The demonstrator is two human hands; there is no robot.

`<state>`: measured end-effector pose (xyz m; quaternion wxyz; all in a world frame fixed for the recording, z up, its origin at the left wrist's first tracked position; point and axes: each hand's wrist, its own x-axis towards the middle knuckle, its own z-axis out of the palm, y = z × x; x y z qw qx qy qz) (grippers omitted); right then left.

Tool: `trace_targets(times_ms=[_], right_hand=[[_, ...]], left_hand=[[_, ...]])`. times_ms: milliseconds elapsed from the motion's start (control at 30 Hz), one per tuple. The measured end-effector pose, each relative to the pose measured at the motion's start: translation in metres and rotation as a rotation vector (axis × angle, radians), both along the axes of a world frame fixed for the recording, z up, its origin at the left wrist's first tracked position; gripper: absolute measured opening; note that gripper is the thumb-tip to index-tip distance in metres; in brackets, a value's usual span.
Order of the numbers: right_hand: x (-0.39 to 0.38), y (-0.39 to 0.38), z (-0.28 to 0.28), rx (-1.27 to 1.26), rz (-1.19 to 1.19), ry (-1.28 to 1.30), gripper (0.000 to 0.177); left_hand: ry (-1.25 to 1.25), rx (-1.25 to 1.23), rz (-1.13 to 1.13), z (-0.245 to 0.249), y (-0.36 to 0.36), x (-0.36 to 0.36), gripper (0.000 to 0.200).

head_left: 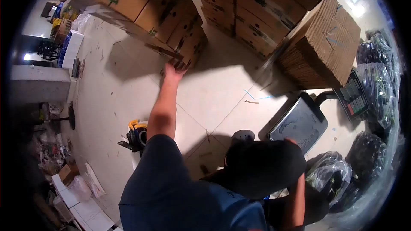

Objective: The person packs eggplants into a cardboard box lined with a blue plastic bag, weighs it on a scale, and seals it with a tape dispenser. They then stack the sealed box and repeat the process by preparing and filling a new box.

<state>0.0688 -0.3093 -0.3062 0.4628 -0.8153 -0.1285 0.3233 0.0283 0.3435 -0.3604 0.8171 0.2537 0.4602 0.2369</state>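
Note:
My left hand (176, 66) reaches forward at the lower edge of a stack of brown cartons (165, 15). Its fingers are spread near a flat cardboard piece (160, 51) that juts out from the stack; whether they touch it I cannot tell. My right hand (292, 141) is by my bent knee, beside the dark plate of a floor scale (299, 122). The knee hides most of this hand, and its fingers do not show clearly.
More stacked cartons (257, 13) rise ahead. Flattened cardboard (321, 38) stands right, near the scale display (353, 96). Plastic-wrapped bundles (379, 81) line the right side. A yellow-and-black tape tool (137, 134) lies left of my arm. Blue strap scraps (257, 96) lie on the floor.

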Motion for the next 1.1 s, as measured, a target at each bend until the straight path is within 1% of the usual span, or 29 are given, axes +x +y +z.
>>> trace_targets(times_ms=[33, 67, 100, 167, 200, 233, 300, 333, 400, 467, 500, 567, 633, 700, 767, 800, 867, 933, 967, 1033, 1067, 1100], right_hand=[[0.005, 0.015, 0.013, 0.091, 0.018, -0.038, 0.039], [0.008, 0.025, 0.031, 0.105, 0.019, 0.013, 0.039], [0.011, 0.052, 0.068, 0.119, 0.022, 0.066, 0.038], [0.006, 0.069, 0.056, 0.127, -0.057, 0.163, 0.039], [0.003, 0.088, 0.085, 0.052, -0.051, 0.206, 0.042], [-0.003, 0.098, 0.092, 0.142, -0.083, 0.299, 0.043], [-0.006, 0.113, 0.085, 0.221, -0.136, 0.495, 0.045], [-0.003, 0.126, 0.082, 0.196, -0.111, 0.513, 0.039], [0.003, 0.155, 0.077, 0.163, -0.082, 0.582, 0.043], [0.022, 0.199, 0.063, 0.192, -0.117, 0.653, 0.046], [0.035, 0.225, 0.056, 0.214, -0.082, 0.661, 0.049], [0.068, 0.284, 0.023, 0.311, -0.115, 0.693, 0.051], [0.109, 0.356, 0.000, 0.416, -0.131, 0.651, 0.051], [0.151, 0.428, -0.016, 0.430, -0.130, 0.593, 0.052], [0.189, 0.491, -0.046, 0.429, -0.006, 0.398, 0.054], [0.220, 0.517, -0.114, 0.584, 0.224, 0.034, 0.055], [0.242, 0.552, -0.151, 0.604, 0.419, 0.024, 0.057], [0.252, 0.585, -0.140, 0.415, 0.489, 0.083, 0.058], [0.263, 0.601, -0.170, 0.340, 0.594, -0.221, 0.057], [0.260, 0.621, -0.177, 0.309, 0.572, -0.383, 0.056], [0.246, 0.633, -0.140, 0.358, 0.447, -0.239, 0.056], [0.236, 0.640, -0.119, 0.402, 0.323, -0.091, 0.056]], left_hand=[[0.015, 0.010, -0.043, 0.007, -0.002, -0.007, 0.060], [0.074, 0.027, -0.040, 0.014, -0.003, -0.012, 0.063], [0.084, 0.057, -0.063, 0.022, -0.006, -0.019, 0.063], [0.106, 0.113, -0.100, 0.042, -0.008, -0.032, 0.064], [0.095, 0.120, -0.084, 0.049, -0.010, -0.041, 0.066], [0.105, 0.089, -0.021, 0.050, -0.007, -0.050, 0.067], [0.098, 0.135, 0.012, 0.054, 0.003, -0.069, 0.072], [0.105, 0.168, 0.029, 0.048, 0.019, -0.075, 0.073], [0.139, 0.232, 0.048, 0.032, 0.054, -0.088, 0.077], [0.160, 0.280, 0.105, 0.027, 0.091, -0.085, 0.079], [0.176, 0.303, 0.134, 0.023, 0.110, -0.082, 0.081], [0.122, 0.397, 0.164, 0.011, 0.150, -0.070, 0.081], [0.082, 0.444, 0.179, -0.003, 0.194, -0.055, 0.081], [0.048, 0.439, 0.172, -0.021, 0.235, -0.039, 0.078], [0.039, 0.441, 0.163, -0.038, 0.259, -0.025, 0.079], [0.037, 0.439, 0.148, -0.046, 0.264, -0.020, 0.079], [0.036, 0.426, 0.130, -0.057, 0.267, -0.017, 0.079], [0.032, 0.411, 0.117, -0.066, 0.267, -0.016, 0.079], [0.035, 0.405, 0.109, -0.067, 0.264, -0.018, 0.079], [0.037, 0.396, 0.112, -0.072, 0.258, -0.022, 0.079], [0.042, 0.396, 0.105, -0.075, 0.257, -0.023, 0.079], [0.045, 0.392, 0.106, -0.076, 0.256, -0.026, 0.080]])
